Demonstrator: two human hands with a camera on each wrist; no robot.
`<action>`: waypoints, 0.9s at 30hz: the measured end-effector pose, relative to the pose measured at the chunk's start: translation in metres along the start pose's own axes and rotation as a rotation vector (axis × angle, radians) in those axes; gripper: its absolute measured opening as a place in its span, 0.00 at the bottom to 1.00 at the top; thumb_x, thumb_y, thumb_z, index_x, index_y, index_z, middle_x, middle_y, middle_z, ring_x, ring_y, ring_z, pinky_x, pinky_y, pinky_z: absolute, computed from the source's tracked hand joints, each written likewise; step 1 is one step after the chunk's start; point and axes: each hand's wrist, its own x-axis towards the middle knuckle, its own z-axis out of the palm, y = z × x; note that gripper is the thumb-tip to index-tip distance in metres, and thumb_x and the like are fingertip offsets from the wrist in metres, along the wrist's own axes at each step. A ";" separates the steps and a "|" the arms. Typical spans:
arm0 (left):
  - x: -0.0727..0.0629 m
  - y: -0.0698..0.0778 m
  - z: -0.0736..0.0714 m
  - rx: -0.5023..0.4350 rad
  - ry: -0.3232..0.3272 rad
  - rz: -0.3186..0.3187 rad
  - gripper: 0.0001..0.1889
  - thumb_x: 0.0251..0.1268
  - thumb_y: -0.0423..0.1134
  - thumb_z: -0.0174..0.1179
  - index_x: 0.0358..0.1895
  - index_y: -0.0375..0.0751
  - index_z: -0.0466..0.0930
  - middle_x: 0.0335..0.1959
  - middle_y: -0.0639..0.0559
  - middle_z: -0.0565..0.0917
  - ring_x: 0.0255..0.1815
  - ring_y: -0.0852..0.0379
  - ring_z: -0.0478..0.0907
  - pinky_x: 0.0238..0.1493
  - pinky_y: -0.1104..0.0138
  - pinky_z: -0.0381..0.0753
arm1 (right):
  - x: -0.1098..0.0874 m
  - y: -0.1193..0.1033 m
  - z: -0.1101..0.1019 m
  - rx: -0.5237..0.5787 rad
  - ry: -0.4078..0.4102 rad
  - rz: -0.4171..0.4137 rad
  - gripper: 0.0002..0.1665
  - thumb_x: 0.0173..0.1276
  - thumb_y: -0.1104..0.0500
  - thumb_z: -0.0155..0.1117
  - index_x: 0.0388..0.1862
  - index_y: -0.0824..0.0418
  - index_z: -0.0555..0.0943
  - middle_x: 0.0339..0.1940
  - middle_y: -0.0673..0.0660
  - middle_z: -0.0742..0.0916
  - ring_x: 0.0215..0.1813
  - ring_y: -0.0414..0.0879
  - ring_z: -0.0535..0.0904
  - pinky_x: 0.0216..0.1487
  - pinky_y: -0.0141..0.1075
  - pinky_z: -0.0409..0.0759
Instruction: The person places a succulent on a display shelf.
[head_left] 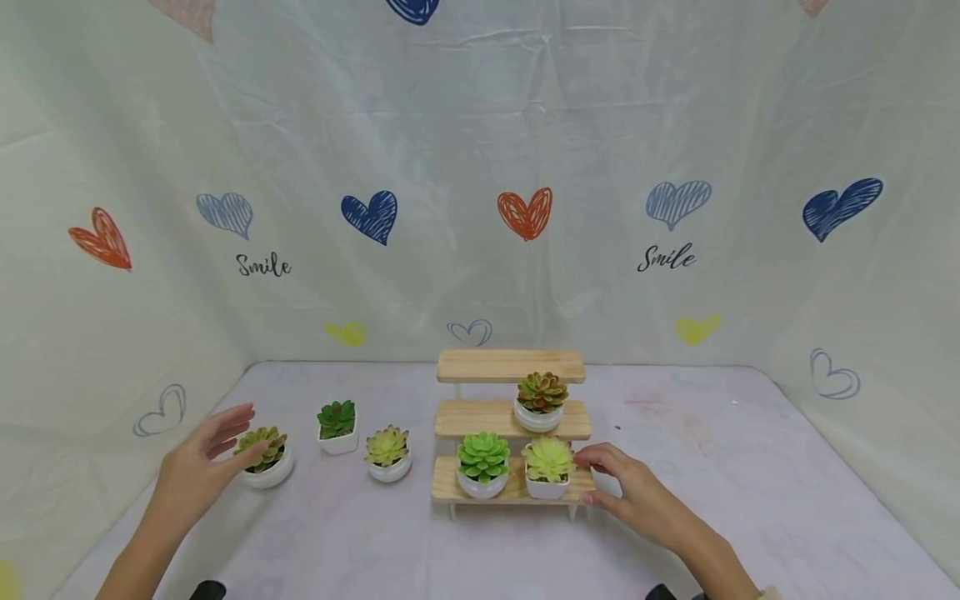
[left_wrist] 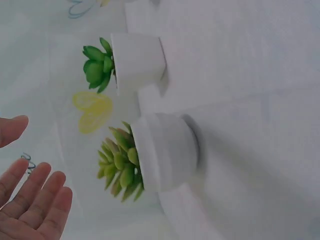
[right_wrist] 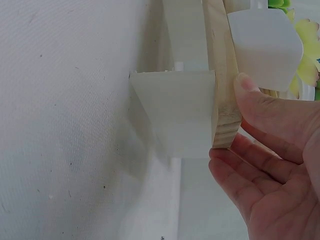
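Observation:
My left hand (head_left: 198, 467) is beside a round white pot with a reddish-green succulent (head_left: 268, 475), fingers extended. In the left wrist view, that hand (left_wrist: 37, 200) stands apart from the round pot (left_wrist: 167, 152). My right hand (head_left: 637, 492) is at the right end of a three-tier wooden stand (head_left: 512, 367), beside a square white pot with a yellow-green succulent (head_left: 547, 490). The right wrist view has its thumb (right_wrist: 247, 82) by the bottom plank (right_wrist: 225, 100) and the square pot (right_wrist: 267, 47); the other fingers lie loosely around the plank's end. Whether they touch the pot is unclear.
A bright green succulent (head_left: 483, 487) shares the bottom tier; a reddish one (head_left: 540, 417) stands on the middle tier. Left of the stand are a dark green succulent in a square pot (head_left: 339, 443) and a pale one in a round pot (head_left: 388, 471). A heart-printed sheet (head_left: 450, 283) hangs behind.

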 end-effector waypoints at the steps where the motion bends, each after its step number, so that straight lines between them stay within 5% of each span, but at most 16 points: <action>1: 0.000 -0.004 -0.001 0.015 0.006 0.000 0.31 0.56 0.44 0.66 0.62 0.35 0.68 0.55 0.39 0.78 0.42 0.96 0.57 0.39 0.93 0.64 | 0.000 0.000 0.000 0.000 0.001 -0.003 0.21 0.63 0.55 0.63 0.52 0.61 0.73 0.51 0.54 0.79 0.55 0.52 0.76 0.53 0.44 0.78; 6: 0.000 -0.025 -0.002 0.056 0.012 -0.017 0.33 0.54 0.43 0.68 0.61 0.32 0.68 0.56 0.32 0.75 0.40 0.96 0.55 0.36 0.93 0.64 | 0.002 0.001 0.000 0.007 0.002 -0.002 0.21 0.62 0.55 0.64 0.52 0.61 0.73 0.51 0.54 0.79 0.55 0.52 0.77 0.53 0.44 0.78; 7: 0.001 -0.028 -0.003 0.059 -0.002 -0.027 0.34 0.53 0.43 0.68 0.62 0.31 0.67 0.57 0.31 0.74 0.41 0.92 0.62 0.35 0.93 0.64 | 0.002 0.001 0.000 0.009 0.002 0.000 0.21 0.62 0.55 0.63 0.53 0.61 0.73 0.51 0.54 0.79 0.55 0.52 0.77 0.53 0.44 0.78; 10: 0.003 -0.038 -0.003 0.058 -0.085 -0.074 0.38 0.54 0.42 0.67 0.64 0.26 0.61 0.59 0.25 0.69 0.50 0.64 0.77 0.37 0.87 0.71 | 0.001 0.001 0.000 0.012 0.002 0.001 0.22 0.62 0.54 0.63 0.53 0.62 0.73 0.51 0.54 0.79 0.55 0.52 0.77 0.53 0.44 0.78; 13: 0.005 -0.046 -0.001 0.048 -0.209 -0.152 0.44 0.57 0.45 0.65 0.68 0.23 0.51 0.62 0.21 0.61 0.57 0.27 0.67 0.46 0.66 0.80 | 0.000 0.001 0.000 0.015 0.003 -0.005 0.22 0.62 0.54 0.63 0.53 0.62 0.73 0.51 0.54 0.79 0.54 0.51 0.77 0.53 0.44 0.78; 16: 0.007 -0.053 0.001 0.042 -0.308 -0.228 0.49 0.58 0.49 0.64 0.69 0.23 0.43 0.64 0.20 0.56 0.60 0.22 0.60 0.52 0.45 0.74 | 0.000 0.002 0.001 0.013 0.003 -0.018 0.22 0.62 0.55 0.64 0.53 0.62 0.73 0.51 0.54 0.79 0.54 0.49 0.77 0.53 0.43 0.78; 27: 0.013 -0.057 0.010 0.080 -0.375 -0.314 0.48 0.56 0.51 0.63 0.68 0.25 0.45 0.59 0.21 0.62 0.58 0.28 0.67 0.50 0.49 0.75 | 0.000 -0.001 0.001 0.017 -0.003 0.004 0.22 0.62 0.54 0.63 0.53 0.61 0.73 0.51 0.53 0.79 0.54 0.50 0.77 0.53 0.42 0.78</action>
